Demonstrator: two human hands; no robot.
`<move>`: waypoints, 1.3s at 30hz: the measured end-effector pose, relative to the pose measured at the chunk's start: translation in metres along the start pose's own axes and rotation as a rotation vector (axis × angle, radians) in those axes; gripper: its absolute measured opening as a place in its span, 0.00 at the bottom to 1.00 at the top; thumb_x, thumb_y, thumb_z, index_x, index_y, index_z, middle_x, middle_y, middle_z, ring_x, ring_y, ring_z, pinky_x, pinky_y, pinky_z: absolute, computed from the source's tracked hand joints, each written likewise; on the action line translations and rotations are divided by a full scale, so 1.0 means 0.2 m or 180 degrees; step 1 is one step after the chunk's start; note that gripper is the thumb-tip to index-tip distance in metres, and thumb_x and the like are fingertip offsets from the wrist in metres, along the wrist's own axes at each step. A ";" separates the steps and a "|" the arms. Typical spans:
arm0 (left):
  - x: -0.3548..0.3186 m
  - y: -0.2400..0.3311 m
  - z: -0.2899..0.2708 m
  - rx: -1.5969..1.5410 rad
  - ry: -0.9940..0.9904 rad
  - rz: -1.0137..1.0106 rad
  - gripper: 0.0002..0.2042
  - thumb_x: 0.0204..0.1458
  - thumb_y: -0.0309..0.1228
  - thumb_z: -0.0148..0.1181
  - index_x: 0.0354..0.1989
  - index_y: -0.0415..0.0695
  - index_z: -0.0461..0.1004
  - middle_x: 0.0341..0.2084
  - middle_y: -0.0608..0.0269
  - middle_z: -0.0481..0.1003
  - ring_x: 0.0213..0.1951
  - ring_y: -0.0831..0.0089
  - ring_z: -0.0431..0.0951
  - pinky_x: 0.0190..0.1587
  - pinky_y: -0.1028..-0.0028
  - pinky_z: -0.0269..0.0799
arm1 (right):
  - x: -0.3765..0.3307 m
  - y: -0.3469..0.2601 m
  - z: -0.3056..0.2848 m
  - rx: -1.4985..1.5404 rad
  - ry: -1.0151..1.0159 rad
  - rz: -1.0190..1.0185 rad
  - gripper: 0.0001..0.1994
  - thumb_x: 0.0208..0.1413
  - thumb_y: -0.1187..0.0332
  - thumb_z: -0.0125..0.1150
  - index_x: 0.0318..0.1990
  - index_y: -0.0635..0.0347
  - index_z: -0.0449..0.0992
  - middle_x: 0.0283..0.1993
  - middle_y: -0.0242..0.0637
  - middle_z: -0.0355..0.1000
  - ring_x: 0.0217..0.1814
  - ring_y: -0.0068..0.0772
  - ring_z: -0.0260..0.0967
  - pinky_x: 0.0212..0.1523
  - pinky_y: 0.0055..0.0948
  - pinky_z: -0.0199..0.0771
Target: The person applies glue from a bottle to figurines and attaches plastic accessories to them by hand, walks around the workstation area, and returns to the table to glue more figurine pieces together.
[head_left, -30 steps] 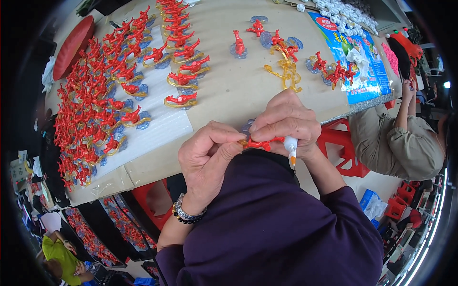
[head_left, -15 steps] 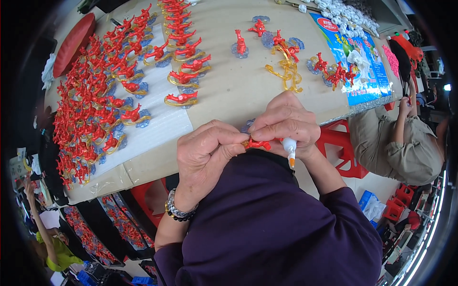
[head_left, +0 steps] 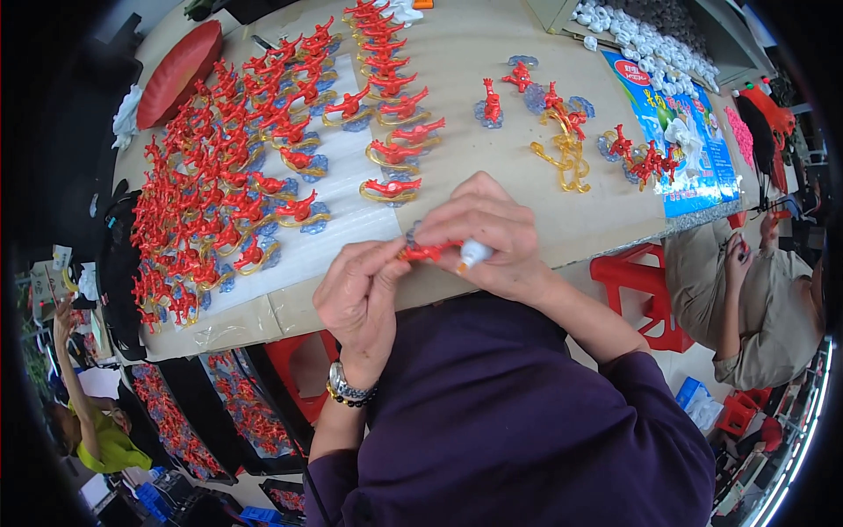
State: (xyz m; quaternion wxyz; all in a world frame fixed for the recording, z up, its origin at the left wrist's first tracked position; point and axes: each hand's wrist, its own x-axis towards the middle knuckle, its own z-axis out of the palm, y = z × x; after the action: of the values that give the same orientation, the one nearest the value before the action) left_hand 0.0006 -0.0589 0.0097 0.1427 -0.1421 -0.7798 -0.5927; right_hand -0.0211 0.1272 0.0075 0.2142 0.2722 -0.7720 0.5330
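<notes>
A small red figurine [head_left: 428, 252] is pinched between my hands at the near edge of the table. My left hand [head_left: 358, 283] grips one end with thumb and fingertips. My right hand [head_left: 493, 230] closes on the other end, and a small white glue bottle [head_left: 475, 255] with an orange tip is tucked in that same hand. A bit of bluish clear plastic [head_left: 412, 233] shows by the fingertips; whether it joins the figurine, I cannot tell. Beyond the hands lie loose golden curled pieces [head_left: 566, 162] and a red figurine on a bluish base [head_left: 492, 105].
Many red figurines with gold ribbons and bluish bases [head_left: 219, 176] crowd the table's left, partly on a white sheet [head_left: 351, 211]. A red tray [head_left: 180, 75], a blue printed sheet [head_left: 702, 189] and white parts [head_left: 645, 44] lie farther out. A red stool [head_left: 645, 290] and a co-worker sit right.
Both hands have shifted left with the figurine and over the table edge. The glue bottle's tip now tilts toward the left instead of pointing down. The view has swung slightly.
</notes>
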 end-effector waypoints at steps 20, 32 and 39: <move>0.08 -0.11 -0.07 0.0908 -0.0037 0.0027 0.18 0.45 0.17 0.65 0.47 0.37 0.77 0.36 0.55 0.77 0.26 0.74 0.72 0.30 0.76 0.70 | 0.06 -0.02 0.20 -0.0809 0.0205 0.0850 0.18 0.34 0.77 0.73 0.38 0.57 0.80 0.37 0.34 0.77 0.40 0.37 0.72 0.41 0.31 0.74; 0.03 -0.10 -0.09 0.0321 0.0187 -0.0742 0.24 0.40 0.15 0.69 0.51 0.35 0.75 0.29 0.61 0.73 0.21 0.82 0.66 0.23 0.80 0.64 | 0.16 0.02 -0.28 -0.1507 0.0503 0.0323 0.18 0.42 0.83 0.60 0.43 0.57 0.80 0.53 0.42 0.73 0.51 0.41 0.74 0.45 0.36 0.77; -0.02 0.10 0.02 0.1028 0.0269 0.0562 0.16 0.46 0.14 0.63 0.46 0.34 0.76 0.25 0.61 0.70 0.26 0.75 0.68 0.28 0.79 0.64 | 0.36 0.24 -0.44 -0.2499 -0.0986 0.0475 0.16 0.43 0.84 0.54 0.38 0.54 0.80 0.50 0.37 0.73 0.49 0.42 0.73 0.45 0.43 0.74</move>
State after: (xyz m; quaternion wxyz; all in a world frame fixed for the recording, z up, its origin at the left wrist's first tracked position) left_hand 0.0118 -0.0502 0.0257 0.2477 -0.1602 -0.8427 -0.4504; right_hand -0.1031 0.2100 0.0484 0.1440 0.1902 -0.9569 0.1655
